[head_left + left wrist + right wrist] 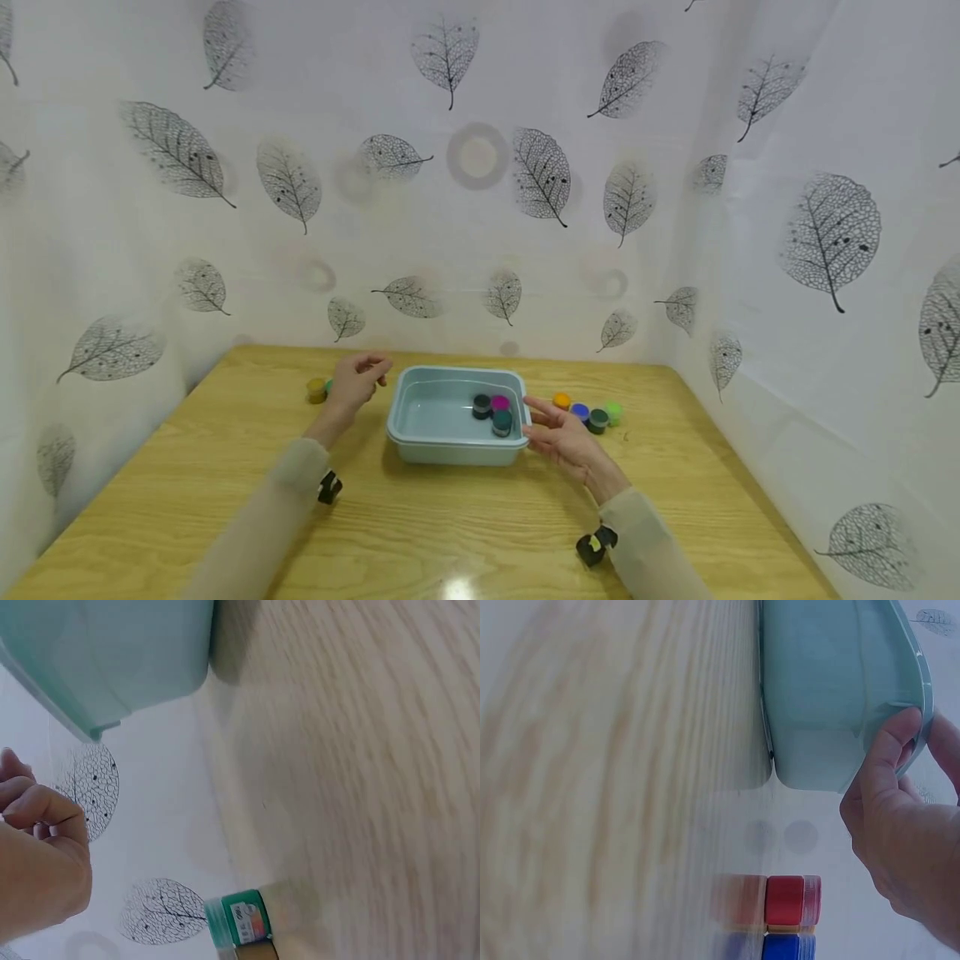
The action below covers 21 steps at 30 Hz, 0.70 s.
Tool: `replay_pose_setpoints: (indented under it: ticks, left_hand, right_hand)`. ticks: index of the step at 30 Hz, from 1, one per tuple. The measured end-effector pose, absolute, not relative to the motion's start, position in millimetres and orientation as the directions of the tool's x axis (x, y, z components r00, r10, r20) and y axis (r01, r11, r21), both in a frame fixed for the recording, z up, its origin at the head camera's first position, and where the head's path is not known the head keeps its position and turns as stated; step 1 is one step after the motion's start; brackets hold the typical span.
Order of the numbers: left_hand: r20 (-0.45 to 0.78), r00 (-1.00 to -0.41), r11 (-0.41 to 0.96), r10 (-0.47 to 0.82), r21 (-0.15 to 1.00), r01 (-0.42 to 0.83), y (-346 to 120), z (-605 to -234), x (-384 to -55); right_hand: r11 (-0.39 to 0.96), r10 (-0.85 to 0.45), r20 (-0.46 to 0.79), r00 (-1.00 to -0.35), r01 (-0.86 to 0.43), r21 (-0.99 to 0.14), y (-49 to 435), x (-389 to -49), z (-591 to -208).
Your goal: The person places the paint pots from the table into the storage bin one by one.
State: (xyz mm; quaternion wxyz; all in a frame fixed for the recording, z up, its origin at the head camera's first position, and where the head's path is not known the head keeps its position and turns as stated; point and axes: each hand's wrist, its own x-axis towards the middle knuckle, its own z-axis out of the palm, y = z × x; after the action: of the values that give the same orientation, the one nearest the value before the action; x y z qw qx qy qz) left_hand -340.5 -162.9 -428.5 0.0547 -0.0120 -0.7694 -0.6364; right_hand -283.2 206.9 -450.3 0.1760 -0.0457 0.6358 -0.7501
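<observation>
A pale blue plastic basin [435,450] sits on the table, with a black-lidded jar [482,407], a magenta jar [500,403] and a teal jar [502,422] at its right end. My right hand [570,446] pinches the basin's right rim; in the right wrist view the thumb [900,727] presses under the rim's edge. On the other side, my left hand [356,387] hovers just off the basin's left end, fingers loosely curled around nothing visible. Close by that hand stand a yellow jar [317,390] and a green jar [246,916], the latter partly hidden in the head view.
Beyond my right hand is a group of small jars: orange [562,402], blue [580,412], dark green [597,421] and light green [613,412]. A red jar [784,900] shows in the right wrist view. Leaf-patterned curtains [480,250] border the wooden table [450,533].
</observation>
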Motion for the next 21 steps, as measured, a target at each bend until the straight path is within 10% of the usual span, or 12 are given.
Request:
replay_pose_setpoints:
  ticks: [21]
  left_hand:
    - [-0.102,-0.970,0.121,-0.222,0.984,-0.131,-222,-443,-333]
  right_hand:
    - [-0.162,-0.313,-0.164,-0.935,0.223,-0.961,206,-284,-449]
